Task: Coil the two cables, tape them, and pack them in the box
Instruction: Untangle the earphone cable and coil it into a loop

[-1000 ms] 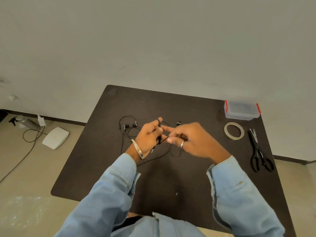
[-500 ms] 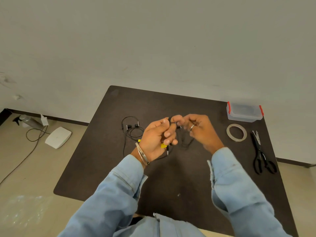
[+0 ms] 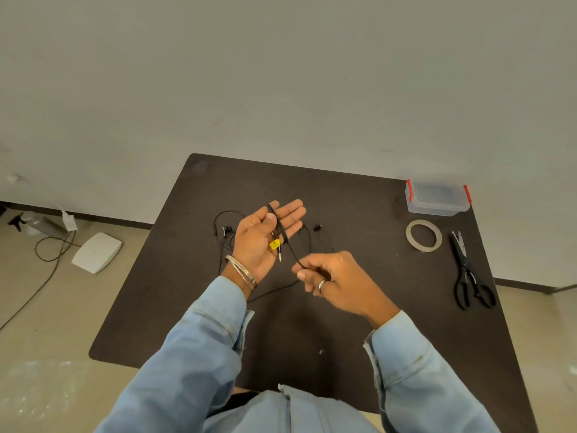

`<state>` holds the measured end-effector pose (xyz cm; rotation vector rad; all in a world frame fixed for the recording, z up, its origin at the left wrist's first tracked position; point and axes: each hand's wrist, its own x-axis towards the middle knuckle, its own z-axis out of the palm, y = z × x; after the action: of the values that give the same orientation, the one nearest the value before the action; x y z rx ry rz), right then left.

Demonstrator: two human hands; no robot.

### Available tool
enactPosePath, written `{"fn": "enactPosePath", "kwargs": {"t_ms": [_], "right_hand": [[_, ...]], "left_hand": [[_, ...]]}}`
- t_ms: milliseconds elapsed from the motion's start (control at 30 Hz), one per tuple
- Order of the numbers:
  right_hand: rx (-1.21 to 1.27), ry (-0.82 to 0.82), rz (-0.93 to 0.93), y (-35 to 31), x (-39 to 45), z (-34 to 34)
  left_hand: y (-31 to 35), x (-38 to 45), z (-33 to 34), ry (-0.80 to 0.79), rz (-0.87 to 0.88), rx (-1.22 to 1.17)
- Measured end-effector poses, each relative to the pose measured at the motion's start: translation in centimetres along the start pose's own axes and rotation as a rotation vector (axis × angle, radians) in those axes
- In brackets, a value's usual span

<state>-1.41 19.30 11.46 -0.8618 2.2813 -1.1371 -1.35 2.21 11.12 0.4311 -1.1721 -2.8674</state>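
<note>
- The left hand (image 3: 265, 235) is holding its fingers straight, the thumb pinning a black cable (image 3: 282, 231) across them.
- The right hand (image 3: 334, 279) is pinching that cable.
- The second cable (image 3: 223, 228) is lying on the worktop (image 3: 359, 323); the box (image 3: 437, 198) is sitting at the far right corner.

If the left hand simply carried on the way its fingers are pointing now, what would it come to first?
The left hand points up and right, away from the body. Its line crosses bare table toward the back edge and wall; the clear box lies right of it. Height above the table is unclear.
</note>
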Motion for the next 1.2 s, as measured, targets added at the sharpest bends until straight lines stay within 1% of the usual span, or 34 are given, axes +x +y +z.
{"fn": "enactPosePath", "kwargs": {"t_ms": [67,100,200,233,300,367,400,467,567,667,733,800,967,1033,1133,1200], "right_hand": [[-0.097,0.035,-0.079,-0.3,0.0,-0.5],[-0.158,0.073,-0.127,-0.5,0.1,-0.7],[-0.252,0.164,-0.233,-0.9,0.9,-2.0],[-0.257,0.184,-0.239,-1.1,1.2,-2.7],[-0.223,0.217,-0.203,-1.2,1.9,-4.4],[-0.145,0.233,-0.151,-1.1,2.5,-6.1],[-0.100,0.235,-0.131,-1.0,2.7,-6.8],[-0.003,0.244,-0.106,-0.5,3.2,-7.7],[0.112,0.278,-0.113,0.4,3.6,-8.1],[0.317,0.311,-0.079,1.3,3.6,-6.8],[0.423,0.328,-0.037,1.8,3.4,-5.2],[0.486,0.313,0.004,2.2,3.1,-3.2],[0.586,0.201,0.078,1.9,2.1,0.8],[0.522,0.158,0.063,1.6,1.7,1.4],[0.354,0.095,0.057,1.1,1.2,1.6],[0.239,0.060,0.077,0.7,0.8,1.4]], "left_hand": [[-0.2,0.1,-0.1,0.012,0.011,0.057],[-0.4,0.1,-0.1,0.009,0.017,0.125],[-1.1,-0.3,0.2,-0.065,-0.018,0.338],[-1.5,-0.5,0.4,-0.109,-0.053,0.388],[-2.2,-0.9,0.8,-0.253,-0.111,0.465],[-2.8,-1.2,1.0,-0.393,-0.113,0.542],[-2.8,-1.3,0.9,-0.434,-0.114,0.569],[-2.8,-1.5,1.0,-0.486,-0.137,0.555],[-2.5,-1.5,1.2,-0.526,-0.198,0.452],[-1.7,-1.6,1.3,-0.558,-0.250,0.224],[-1.3,-1.7,1.4,-0.526,-0.240,0.028],[-1.1,-1.4,1.3,-0.432,-0.175,-0.096],[-0.6,-0.6,1.0,-0.196,-0.053,-0.187],[-0.4,-0.4,0.7,-0.128,-0.017,-0.193],[-0.4,-0.1,0.4,-0.095,0.015,-0.169],[-0.4,0.0,0.0,-0.063,0.019,-0.105]]}}
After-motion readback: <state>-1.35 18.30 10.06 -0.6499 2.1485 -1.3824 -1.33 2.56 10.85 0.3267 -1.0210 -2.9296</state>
